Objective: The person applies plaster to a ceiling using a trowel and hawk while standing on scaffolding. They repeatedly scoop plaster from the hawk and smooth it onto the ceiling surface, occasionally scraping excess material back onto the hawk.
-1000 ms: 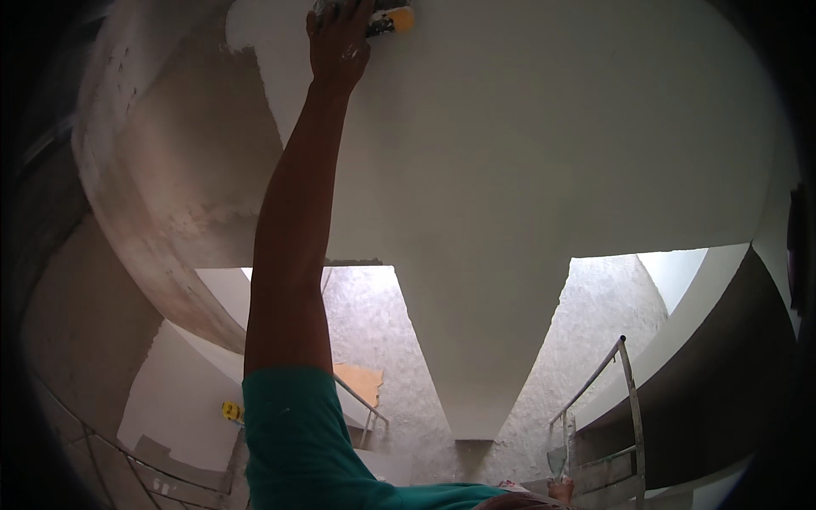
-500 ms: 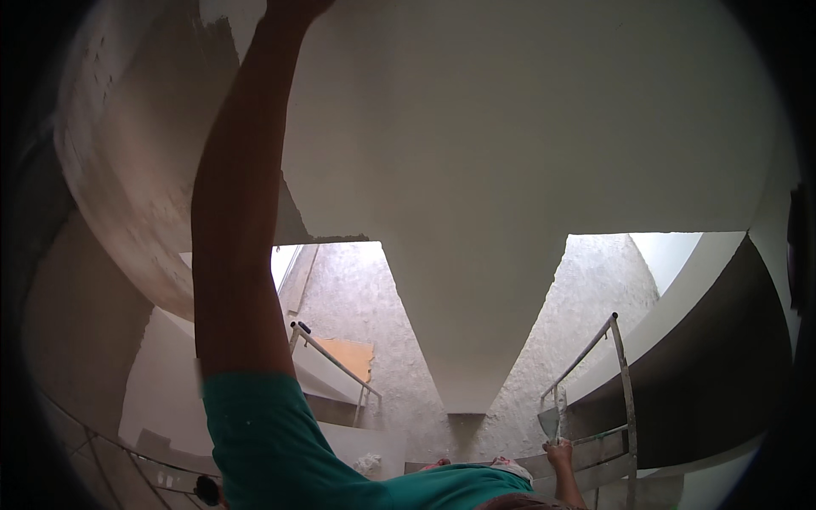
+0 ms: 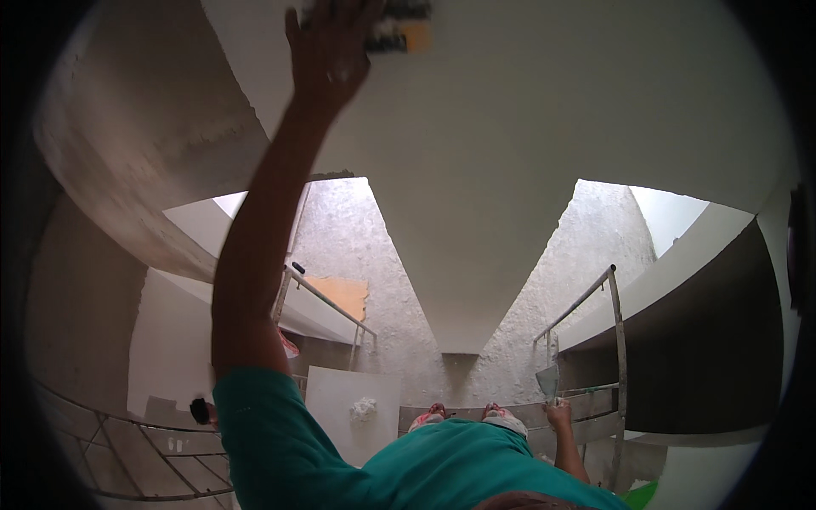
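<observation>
My left hand (image 3: 331, 51) is raised high against the pale ceiling-like surface (image 3: 510, 119). Its fingers reach over a blurred black-and-yellow tool (image 3: 414, 36) lying close to that surface; the top edge of the picture cuts the grip off, and the tool's exact kind is unclear. Low on the right, my right hand (image 3: 558, 414) is closed round the handle of a putty knife (image 3: 547, 382), its wide grey blade pointing up. The knife is beside a metal railing (image 3: 620, 357).
A white board (image 3: 323, 391) with a lump of white paste (image 3: 363, 410) lies below on the left. Metal frames stand on both sides, one with a rail (image 3: 331, 302) at left. An orange-tan sheet (image 3: 340, 297) lies on the rough floor (image 3: 340, 221). My feet (image 3: 435, 410) show below.
My left hand has come down into view from the top edge, with the black-and-yellow tool now showing. The view has tilted, bringing the board and my feet in. The right hand still holds the putty knife.
</observation>
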{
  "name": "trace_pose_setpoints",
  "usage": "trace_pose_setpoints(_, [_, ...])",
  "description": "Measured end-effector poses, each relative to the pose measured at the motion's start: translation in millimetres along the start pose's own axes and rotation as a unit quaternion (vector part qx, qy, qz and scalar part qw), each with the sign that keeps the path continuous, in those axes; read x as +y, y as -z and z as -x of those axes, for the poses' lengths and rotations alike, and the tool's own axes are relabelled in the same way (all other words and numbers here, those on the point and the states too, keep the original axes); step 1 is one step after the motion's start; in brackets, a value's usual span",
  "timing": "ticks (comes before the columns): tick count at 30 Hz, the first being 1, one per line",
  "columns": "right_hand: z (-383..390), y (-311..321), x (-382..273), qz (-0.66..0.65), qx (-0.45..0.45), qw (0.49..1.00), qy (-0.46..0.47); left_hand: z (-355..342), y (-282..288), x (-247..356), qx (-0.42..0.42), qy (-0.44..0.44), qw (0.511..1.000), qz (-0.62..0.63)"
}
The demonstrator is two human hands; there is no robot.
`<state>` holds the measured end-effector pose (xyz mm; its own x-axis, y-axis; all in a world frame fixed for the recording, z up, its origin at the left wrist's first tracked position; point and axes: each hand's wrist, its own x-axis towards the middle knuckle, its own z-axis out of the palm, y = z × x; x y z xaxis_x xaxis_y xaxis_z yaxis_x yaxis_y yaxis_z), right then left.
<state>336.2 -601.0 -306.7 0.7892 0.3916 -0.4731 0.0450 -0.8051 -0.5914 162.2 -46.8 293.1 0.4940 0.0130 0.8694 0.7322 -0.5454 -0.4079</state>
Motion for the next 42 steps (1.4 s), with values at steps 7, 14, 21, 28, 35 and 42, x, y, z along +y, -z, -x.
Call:
trace_pose_setpoints(7, [-18,4,11,-0.018,-0.03,0.998,0.043,194,-55,72,-0.068,0.018,0.996,0.047])
trace_pose_setpoints(14, [-6,8,43,0.014,-0.006,1.0,0.001,252,-10,48,-0.152,0.013,0.988,0.004])
trace_pose_setpoints(21, [30,-6,17,-0.061,-0.036,0.989,-0.132,140,95,-105,-0.023,0.1,0.991,0.09])
trace_pose_setpoints(28, [46,-20,104,0.109,-0.16,0.98,-0.05,429,156,-96,-0.245,0.342,0.897,0.134])
trace_pose_setpoints(35, [17,-13,129,0.157,-0.211,0.965,-0.004,808,324,192,-0.439,0.791,0.379,0.194])
trace_pose_setpoints(42, [-11,-28,19,0.052,-0.141,0.988,-0.044,900,314,202,-0.537,0.791,0.266,0.127])
